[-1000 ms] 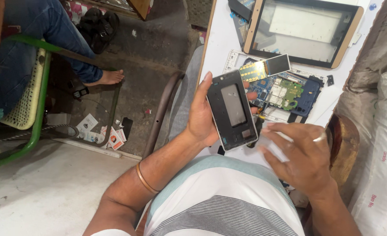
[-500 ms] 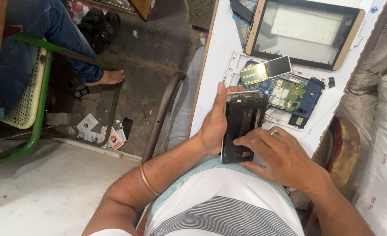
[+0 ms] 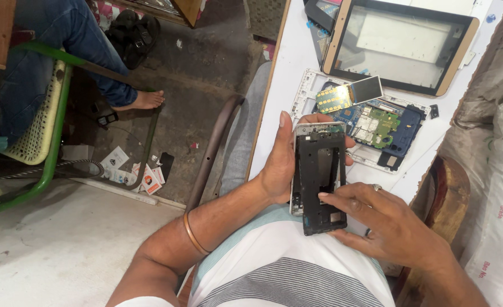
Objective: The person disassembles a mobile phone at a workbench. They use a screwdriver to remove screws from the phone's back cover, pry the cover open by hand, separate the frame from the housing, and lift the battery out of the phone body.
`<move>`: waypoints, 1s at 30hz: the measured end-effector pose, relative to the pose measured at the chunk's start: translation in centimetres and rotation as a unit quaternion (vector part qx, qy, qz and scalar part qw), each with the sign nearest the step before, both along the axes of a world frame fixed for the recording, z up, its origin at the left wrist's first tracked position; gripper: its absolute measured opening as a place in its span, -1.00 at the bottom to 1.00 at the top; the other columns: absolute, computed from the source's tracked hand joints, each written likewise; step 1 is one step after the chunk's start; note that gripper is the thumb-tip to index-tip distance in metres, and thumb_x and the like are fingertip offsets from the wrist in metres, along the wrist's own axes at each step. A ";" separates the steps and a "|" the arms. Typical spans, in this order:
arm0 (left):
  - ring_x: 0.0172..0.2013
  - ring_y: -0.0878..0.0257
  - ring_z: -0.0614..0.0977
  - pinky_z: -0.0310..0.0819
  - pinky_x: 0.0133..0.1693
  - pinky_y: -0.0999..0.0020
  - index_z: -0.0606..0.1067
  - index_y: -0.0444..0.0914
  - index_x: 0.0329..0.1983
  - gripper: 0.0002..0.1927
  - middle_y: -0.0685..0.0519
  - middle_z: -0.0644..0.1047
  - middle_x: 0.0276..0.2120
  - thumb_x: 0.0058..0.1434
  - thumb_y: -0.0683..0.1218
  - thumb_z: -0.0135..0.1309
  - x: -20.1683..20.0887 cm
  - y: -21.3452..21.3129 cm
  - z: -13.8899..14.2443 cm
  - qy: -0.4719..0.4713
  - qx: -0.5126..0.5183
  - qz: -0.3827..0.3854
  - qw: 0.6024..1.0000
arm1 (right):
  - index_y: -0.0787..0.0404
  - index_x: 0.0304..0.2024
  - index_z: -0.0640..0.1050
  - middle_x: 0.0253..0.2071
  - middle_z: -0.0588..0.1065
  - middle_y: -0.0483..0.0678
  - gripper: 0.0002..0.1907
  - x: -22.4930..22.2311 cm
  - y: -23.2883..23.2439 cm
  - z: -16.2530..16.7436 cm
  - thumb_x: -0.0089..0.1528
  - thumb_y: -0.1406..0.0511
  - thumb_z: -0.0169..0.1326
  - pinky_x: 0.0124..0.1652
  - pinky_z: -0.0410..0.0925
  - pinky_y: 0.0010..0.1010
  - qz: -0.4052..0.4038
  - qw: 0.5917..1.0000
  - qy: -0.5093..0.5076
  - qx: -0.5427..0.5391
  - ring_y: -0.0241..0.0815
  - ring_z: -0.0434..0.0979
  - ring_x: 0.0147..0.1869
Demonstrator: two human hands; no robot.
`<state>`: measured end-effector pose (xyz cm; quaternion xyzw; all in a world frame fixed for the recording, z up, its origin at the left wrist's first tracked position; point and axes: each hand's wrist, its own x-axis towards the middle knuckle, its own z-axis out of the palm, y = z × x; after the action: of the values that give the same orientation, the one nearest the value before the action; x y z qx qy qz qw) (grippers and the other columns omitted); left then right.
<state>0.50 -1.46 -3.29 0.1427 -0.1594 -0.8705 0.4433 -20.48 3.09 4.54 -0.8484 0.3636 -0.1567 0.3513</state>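
Black phone frame (image 3: pixel 319 176) sits gripped in your left hand (image 3: pixel 280 167); your right hand (image 3: pixel 388 224) apparently pinches its edge, above the opened tablet (image 3: pixel 371 122) and gold-rimmed panel (image 3: pixel 402 48).

Two hands (image 3: pixel 280 165), one phone frame (image 3: pixel 319 176), one opened tablet (image 3: pixel 371 122), one screen panel (image 3: pixel 402 42), one green chair (image 3: pixel 41 131)

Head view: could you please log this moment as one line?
left hand: holds black phone frame upright | right hand: fingers touch frame's lower part | behind: opened circuit board on white table
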 end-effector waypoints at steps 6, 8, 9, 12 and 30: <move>0.07 0.10 0.57 0.60 0.05 0.16 0.15 -0.16 0.47 -0.07 -0.15 0.45 0.12 0.35 0.57 -0.50 0.2 0.1 0.6 -0.048 -0.030 -0.002 0.998 | 0.05 0.23 0.49 -0.06 0.49 -0.08 -0.22 0.0 0.1 0.2 -0.05 0.18 0.40 -0.14 0.50 -0.32 0.002 1.000 0.010 0.024 -0.15 0.58 -0.13; 0.06 0.12 0.57 0.59 0.05 0.19 0.16 -0.19 0.46 -0.07 -0.15 0.46 0.12 0.35 0.57 -0.50 0.2 0.0 0.7 -0.061 -0.030 -0.003 0.998 | 0.05 0.24 0.49 -0.07 0.49 -0.08 -0.23 -0.1 0.2 0.5 -0.04 0.18 0.39 -0.15 0.49 -0.33 0.000 1.000 0.013 0.012 -0.15 0.58 -0.13; 0.06 0.13 0.57 0.59 0.05 0.20 0.16 -0.20 0.46 -0.07 -0.15 0.46 0.11 0.36 0.56 -0.50 0.2 0.1 0.8 -0.067 -0.030 -0.004 0.997 | 0.05 0.24 0.48 -0.07 0.49 -0.08 -0.23 -0.1 0.2 0.7 -0.04 0.18 0.39 -0.15 0.49 -0.34 -0.002 1.000 0.015 0.006 -0.15 0.58 -0.14; 0.04 0.15 0.55 0.59 0.05 0.19 0.21 -0.22 0.47 -0.09 -0.16 0.47 0.11 0.42 0.53 -0.50 0.2 0.2 1.2 -0.092 -0.062 0.004 0.994 | 0.02 0.24 0.48 -0.08 0.50 -0.08 -0.24 -0.1 0.1 0.9 -0.03 0.17 0.38 -0.17 0.51 -0.35 -0.012 1.000 0.008 0.027 -0.18 0.59 -0.17; 0.06 0.13 0.58 0.60 0.09 0.17 0.21 -0.18 0.45 -0.19 -0.10 0.45 0.05 0.45 0.46 -0.52 0.1 0.4 2.1 -0.067 -0.006 -0.013 0.998 | 0.10 0.24 0.48 -0.08 0.45 -0.05 -0.26 0.6 -0.5 0.6 0.02 0.12 0.34 -0.18 0.43 -0.23 0.020 0.998 0.044 -0.040 -0.10 0.54 -0.17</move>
<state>0.62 -1.01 -1.19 0.1959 -0.1962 -0.8635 0.4214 -19.88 2.60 5.17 -0.8748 0.3553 -0.1270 0.3039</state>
